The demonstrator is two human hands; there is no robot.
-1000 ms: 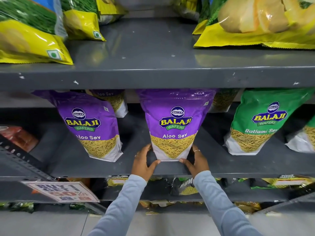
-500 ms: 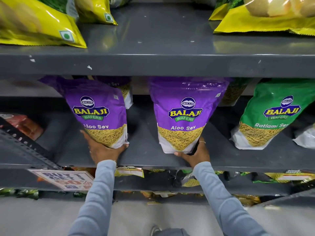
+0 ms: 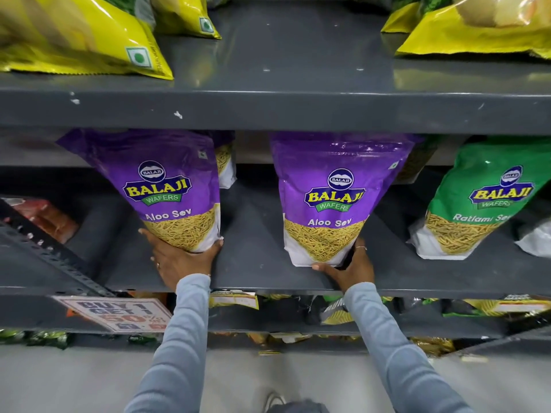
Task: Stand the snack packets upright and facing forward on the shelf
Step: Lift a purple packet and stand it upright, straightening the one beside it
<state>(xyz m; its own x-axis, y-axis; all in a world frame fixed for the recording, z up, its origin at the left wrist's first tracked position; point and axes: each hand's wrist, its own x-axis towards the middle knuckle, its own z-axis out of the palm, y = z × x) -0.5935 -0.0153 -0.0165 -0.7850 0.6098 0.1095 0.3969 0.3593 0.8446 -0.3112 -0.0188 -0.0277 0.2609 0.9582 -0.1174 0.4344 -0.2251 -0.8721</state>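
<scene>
Two hands, two purple packets
The left hand cups the left purple packet. Beside it, the right hand grips the right purple packet, both standing on the grey shelf.

- the top edges of both purple aloo sev packets, the left one and the right one, are hidden behind the upper shelf lip.
- the palm of the left hand is covered by the left packet's base, so the grip underneath cannot be judged.
- the fingers of the right hand are partly tucked behind the right packet.
- the green ratlami sev packet is cut by the right edge, its label left unfinished.
- a third purple packet is mostly hidden behind the left one.
- the promo sign is blurred; its lowest line cannot be read.
</scene>
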